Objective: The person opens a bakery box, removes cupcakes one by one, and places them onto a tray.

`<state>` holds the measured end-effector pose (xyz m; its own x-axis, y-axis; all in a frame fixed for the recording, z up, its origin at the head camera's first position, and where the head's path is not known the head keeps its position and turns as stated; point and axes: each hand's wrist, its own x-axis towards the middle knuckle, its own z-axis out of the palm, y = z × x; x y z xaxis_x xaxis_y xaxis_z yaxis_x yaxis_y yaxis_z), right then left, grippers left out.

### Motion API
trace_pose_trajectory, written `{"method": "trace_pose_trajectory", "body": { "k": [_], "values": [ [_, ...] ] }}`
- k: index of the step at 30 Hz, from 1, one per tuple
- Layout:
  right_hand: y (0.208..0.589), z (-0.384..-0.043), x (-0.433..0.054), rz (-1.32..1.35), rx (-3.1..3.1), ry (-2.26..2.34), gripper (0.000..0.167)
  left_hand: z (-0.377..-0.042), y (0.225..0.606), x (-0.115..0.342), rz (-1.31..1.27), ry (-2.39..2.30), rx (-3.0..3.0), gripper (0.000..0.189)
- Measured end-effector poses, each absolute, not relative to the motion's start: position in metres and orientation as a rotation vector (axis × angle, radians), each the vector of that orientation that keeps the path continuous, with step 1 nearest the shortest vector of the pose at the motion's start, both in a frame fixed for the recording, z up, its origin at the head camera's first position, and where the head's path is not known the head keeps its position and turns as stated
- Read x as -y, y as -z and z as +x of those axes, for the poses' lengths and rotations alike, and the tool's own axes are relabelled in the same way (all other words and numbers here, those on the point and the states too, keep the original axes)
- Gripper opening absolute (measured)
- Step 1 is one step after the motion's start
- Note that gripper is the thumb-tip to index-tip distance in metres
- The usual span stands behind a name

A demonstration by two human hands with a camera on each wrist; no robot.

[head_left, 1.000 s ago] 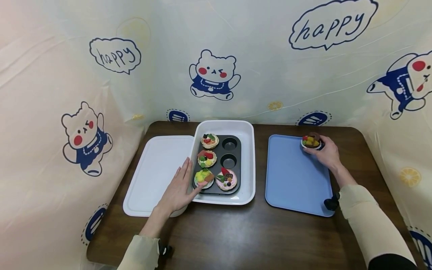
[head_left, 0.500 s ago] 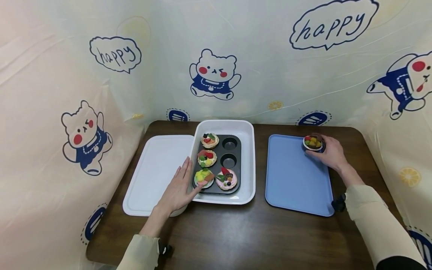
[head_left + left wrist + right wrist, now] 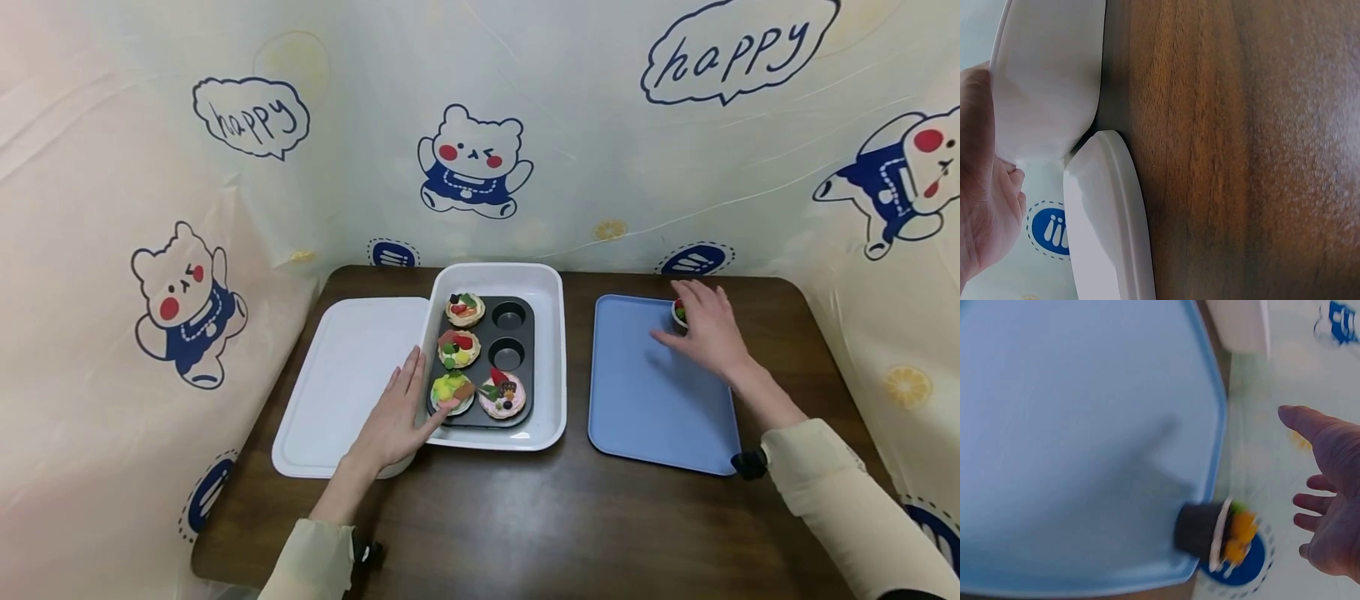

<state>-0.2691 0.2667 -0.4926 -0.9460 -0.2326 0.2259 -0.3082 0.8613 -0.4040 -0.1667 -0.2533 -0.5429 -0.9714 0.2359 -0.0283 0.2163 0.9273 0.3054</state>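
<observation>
My left hand (image 3: 390, 425) rests with straight fingers at the near left rim of a white tub (image 3: 557, 367), thumb over the edge. In the left wrist view the tub's wall (image 3: 1050, 81) shows beside my palm. Inside the tub lies a dark muffin tin (image 3: 488, 335) with several toy fruit tarts and a pink-topped toy cupcake (image 3: 504, 395) in its cups; two far right cups are bare. My right hand (image 3: 708, 333) hovers with spread fingers over a toy cupcake (image 3: 1200, 531) in a dark cup with yellow fruit on top. That cupcake stands upright at the blue tray's (image 3: 652, 408) far right corner.
A flat white lid (image 3: 352, 375) lies left of the tub, partly under its edge. Brown tabletop (image 3: 517, 517) runs along the front and between tub and tray. A printed curtain (image 3: 585, 158) hangs behind the table.
My right hand has set the fruit-topped cupcake on the blue tray's far right corner, let go of it and spread its fingers above. The left hand has stayed in place.
</observation>
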Motion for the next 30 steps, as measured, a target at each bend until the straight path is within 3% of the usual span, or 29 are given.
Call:
{"method": "trace_pose_trajectory", "body": {
  "k": [13, 30],
  "values": [
    [0.472, -0.241, -0.197, 0.744, 2.94, -0.724, 0.096, -0.167, 0.543, 0.253, 0.347, -0.473, -3.031, 0.11],
    [0.481, -0.213, -0.135, 0.888, 2.913, -1.034, 0.099, -0.166, 0.545, 0.252, 0.327, -0.507, -3.03, 0.11]
  ]
}}
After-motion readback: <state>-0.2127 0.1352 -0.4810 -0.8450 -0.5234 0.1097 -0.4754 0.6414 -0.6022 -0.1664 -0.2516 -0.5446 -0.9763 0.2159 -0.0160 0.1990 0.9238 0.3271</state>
